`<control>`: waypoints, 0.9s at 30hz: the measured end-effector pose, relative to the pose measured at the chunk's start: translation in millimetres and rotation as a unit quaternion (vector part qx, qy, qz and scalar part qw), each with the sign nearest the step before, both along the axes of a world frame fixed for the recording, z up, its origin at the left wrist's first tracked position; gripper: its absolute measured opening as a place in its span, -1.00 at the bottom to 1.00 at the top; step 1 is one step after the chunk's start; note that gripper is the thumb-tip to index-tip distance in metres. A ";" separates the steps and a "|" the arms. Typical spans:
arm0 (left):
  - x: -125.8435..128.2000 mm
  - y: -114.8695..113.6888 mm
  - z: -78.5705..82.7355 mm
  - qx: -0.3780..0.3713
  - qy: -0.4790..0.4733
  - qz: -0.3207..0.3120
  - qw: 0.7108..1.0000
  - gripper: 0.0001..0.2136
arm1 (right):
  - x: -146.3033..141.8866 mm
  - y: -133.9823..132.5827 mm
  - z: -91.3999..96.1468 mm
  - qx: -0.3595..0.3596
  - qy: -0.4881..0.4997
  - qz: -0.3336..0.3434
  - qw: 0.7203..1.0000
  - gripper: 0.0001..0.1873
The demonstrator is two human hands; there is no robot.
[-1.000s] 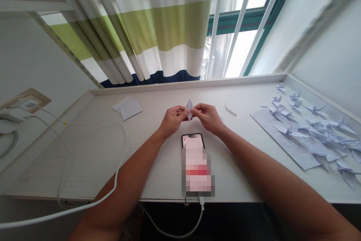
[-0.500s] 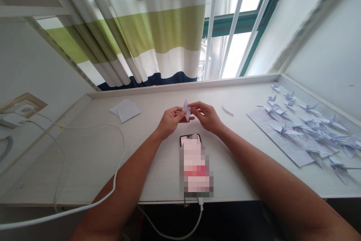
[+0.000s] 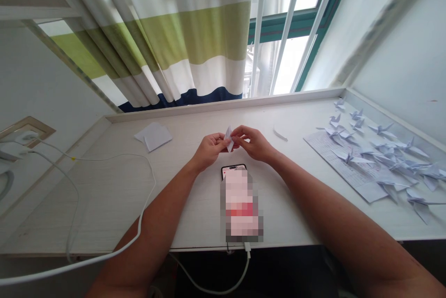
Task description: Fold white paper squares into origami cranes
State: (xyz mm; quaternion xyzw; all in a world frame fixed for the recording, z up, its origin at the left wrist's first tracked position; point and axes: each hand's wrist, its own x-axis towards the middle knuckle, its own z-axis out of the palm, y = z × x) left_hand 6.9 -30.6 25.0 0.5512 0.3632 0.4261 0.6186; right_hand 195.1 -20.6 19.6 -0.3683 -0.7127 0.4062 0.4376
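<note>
Between my two hands, above the white desk, is a small piece of folded white paper [image 3: 228, 134], narrow and pointed at the top. My left hand [image 3: 211, 149] pinches it from the left with thumb and fingers. From the right, the thumb and fingertips of my right hand [image 3: 254, 142] close on its other edge. Its lower part is partly hidden by the fingers. Just below the hands a phone [image 3: 240, 205] lies on the desk, its screen blurred out.
Square white paper sheets [image 3: 157, 136] lie to the left. A curved paper strip [image 3: 279, 133] is right of my hands. Several paper cranes [image 3: 350, 157] crowd the right side, some on a printed sheet [image 3: 358, 182]. A white cable [image 3: 141, 223] crosses my left forearm; another cable [image 3: 248, 256] joins the phone.
The folded paper has turned and looks narrower, and my right fingers have shifted slightly lower along its edge. The whole view has moved a little.
</note>
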 end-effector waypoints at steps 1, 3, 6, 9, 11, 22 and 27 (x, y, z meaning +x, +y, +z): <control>-0.2 -0.1 -0.7 -0.003 0.000 -0.007 1.000 -0.61 | 0.0 -0.1 0.5 -0.003 0.000 0.001 1.000 -0.88; -0.5 -0.4 -2.3 -0.010 -0.001 -0.022 1.000 -0.61 | -0.2 -0.3 1.3 -0.008 -0.001 -0.002 1.000 -0.88; -0.4 -0.9 -3.9 -0.018 0.000 -0.039 0.999 -0.61 | -0.8 -0.2 1.2 -0.015 -0.009 -0.006 1.000 -0.84; 0.3 -1.2 -4.4 -0.026 -0.003 -0.030 0.999 -0.62 | -0.6 1.2 -0.5 -0.019 0.003 -0.003 1.000 -0.83; 0.8 -1.1 -4.1 -0.030 -0.008 -0.011 0.999 -0.62 | -0.1 2.4 -1.7 -0.014 0.029 -0.005 0.999 -0.82; -2.2 -0.9 -1.6 -0.013 0.001 -0.015 1.000 -0.60 | -4.7 1.3 -4.9 -0.088 0.136 0.015 0.987 -0.64; -3.4 1.7 -7.0 -0.006 0.000 -0.024 1.000 -0.62 | -7.6 2.4 -6.7 -0.101 0.153 0.010 0.983 -0.63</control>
